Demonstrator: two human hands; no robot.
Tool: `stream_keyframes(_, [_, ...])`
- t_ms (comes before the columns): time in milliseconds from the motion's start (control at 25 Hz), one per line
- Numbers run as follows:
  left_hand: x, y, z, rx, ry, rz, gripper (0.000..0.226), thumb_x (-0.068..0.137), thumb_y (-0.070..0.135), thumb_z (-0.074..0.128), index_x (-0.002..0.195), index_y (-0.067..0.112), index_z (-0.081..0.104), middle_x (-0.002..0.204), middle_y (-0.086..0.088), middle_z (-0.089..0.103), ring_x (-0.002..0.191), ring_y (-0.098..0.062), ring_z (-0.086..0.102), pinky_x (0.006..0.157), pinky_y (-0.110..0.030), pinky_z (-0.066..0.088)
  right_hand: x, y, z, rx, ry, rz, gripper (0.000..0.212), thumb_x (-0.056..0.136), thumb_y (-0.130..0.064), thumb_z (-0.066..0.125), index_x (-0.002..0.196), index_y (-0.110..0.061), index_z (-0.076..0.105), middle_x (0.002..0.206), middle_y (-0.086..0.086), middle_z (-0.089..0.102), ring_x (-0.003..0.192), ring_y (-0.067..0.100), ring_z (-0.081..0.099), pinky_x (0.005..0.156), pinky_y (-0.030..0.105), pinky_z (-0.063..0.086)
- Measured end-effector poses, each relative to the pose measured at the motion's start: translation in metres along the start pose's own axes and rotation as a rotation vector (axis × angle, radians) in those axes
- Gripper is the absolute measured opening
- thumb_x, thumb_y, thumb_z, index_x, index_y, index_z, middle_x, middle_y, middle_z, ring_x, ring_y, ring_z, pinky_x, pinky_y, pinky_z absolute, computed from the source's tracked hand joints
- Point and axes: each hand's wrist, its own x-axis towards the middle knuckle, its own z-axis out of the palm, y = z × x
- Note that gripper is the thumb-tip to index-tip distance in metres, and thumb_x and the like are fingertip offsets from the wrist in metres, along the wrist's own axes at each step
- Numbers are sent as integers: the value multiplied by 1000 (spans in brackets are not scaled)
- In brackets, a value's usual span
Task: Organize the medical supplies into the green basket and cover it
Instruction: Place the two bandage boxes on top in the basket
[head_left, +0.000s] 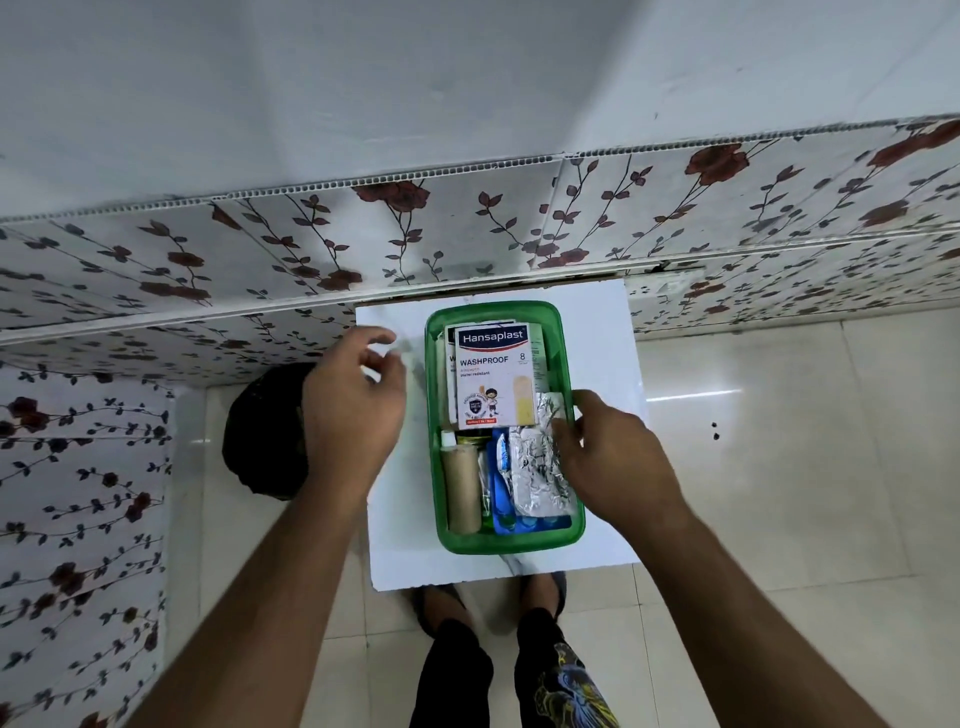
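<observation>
The green basket (563, 364) is seen uncovered on a small white table (597, 322) set against a floral-patterned wall. A Hansaplast plaster box (493, 374) is laid flat in the far half of the basket, on top of other cartons. In the near half, a beige bandage roll (461, 488) is lodged along the left wall; a blue blister pack (501, 499) and a silver foil strip (537, 467) are stacked to its right.

The right hand (613, 457) is held over the basket's right rim, fingertips touching the foil strip; whether the strip is actually pinched cannot be told. The left hand (353, 405) is held above the table's left edge, just beside the basket, fingers loosely curled and apart, nothing gripped. A dark round object (260, 431) is noted on the floor under the left hand.
</observation>
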Motion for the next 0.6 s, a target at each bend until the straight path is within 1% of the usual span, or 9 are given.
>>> stream_keyframes(40, [-2,-14,-4,-5,-24,-99,18,88,23,59,103,29,68,79,7,65,59,-14,60,59,-28,47,-1,-1,0,-6,16,-16,18,98,-30,43,99,-14,51,89,6,68,82,33,62,58,36,35])
stream_keyframes(80, [-5,-27,-3,20,-91,-172,18,90,22,59,105,28,68,82,4,67,65,-16,64,64,-31,50,-2,-3,-1,-13,37,-28,13,97,-25,43,91,-15,46,86,7,65,78,34,59,56,36,27])
stream_keyframes(120, [-10,-37,-1,38,-178,-227,18,92,23,58,107,27,67,87,0,69,72,-19,67,69,-33,53,-3,-5,-2,-18,53,-44,12,97,-22,43,87,-16,41,84,9,64,73,35,56,55,35,22])
stream_keyframes(200, [-18,-51,8,28,-335,-297,21,94,25,56,112,22,67,92,-3,71,79,-23,70,76,-38,57,-3,-8,-6,-14,72,-82,13,96,-18,45,85,-17,38,82,11,64,67,34,51,52,36,18])
stream_keyframes(320, [-24,-57,22,15,-432,-302,23,90,32,59,108,19,67,93,-8,73,84,-29,70,81,-45,57,-5,-5,-19,13,123,-100,12,96,-17,45,85,-16,40,78,12,62,66,36,50,56,35,24])
stream_keyframes(360, [-25,-57,26,25,-453,-297,23,87,34,61,104,20,66,91,-8,73,85,-30,70,80,-45,57,-6,-1,-27,24,150,-87,12,96,-18,45,85,-15,43,75,11,60,64,34,48,56,36,28])
stream_keyframes(440, [-27,-53,35,122,-480,-274,21,81,38,67,94,23,63,87,-3,72,82,-26,68,77,-40,56,-9,11,-44,22,187,-38,14,96,-19,45,85,-11,48,71,8,57,63,33,46,55,37,33])
stream_keyframes(520, [-28,-48,40,245,-451,-248,16,83,34,67,83,21,58,82,-1,68,81,-26,65,76,-40,54,-13,23,-59,-4,200,13,16,95,-19,45,84,-9,49,68,6,53,63,34,45,55,39,35])
stream_keyframes(600, [-28,-42,40,252,-450,-274,14,85,25,60,78,16,53,79,-5,65,81,-31,65,76,-45,55,-17,35,-67,-25,188,80,17,95,-18,44,82,-8,49,67,6,52,64,36,46,55,40,36])
